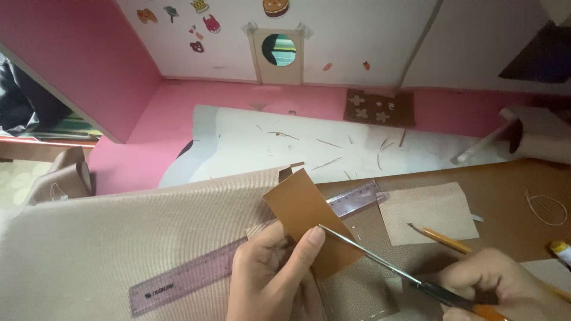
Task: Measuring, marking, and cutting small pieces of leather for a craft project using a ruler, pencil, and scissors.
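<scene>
Currently your left hand (pixel 270 270) pinches the brown leather piece (pixel 309 217); your right hand (pixel 496 279), closed, grips the scissors (pixel 380 261). Keep blades square, leather taut above the ruler (pixel 238 258).

Pink surface (pixel 148 137) runs from 9 to 3 o'clock behind the work area, meeting a pink side panel (pixel 77 59) at 10 o'clock and a white back wall (pixel 357 35) at 12 o'clock that carries small cartoon stickers (pixel 205 24) and a taped-on card frame with a round striped window (pixel 278 50). A brown patch with pale flower shapes (pixel 379 108) lies at 1 o'clock against the wall's foot, with a whitish sheet (pixel 309 145) strewn with thin slivers spread just below it. Brown desk (pixel 505 190) shows at 3 o'clock; light is soft and even, with a dark bag (pixel 24 107) at 9 o'clock.
</scene>
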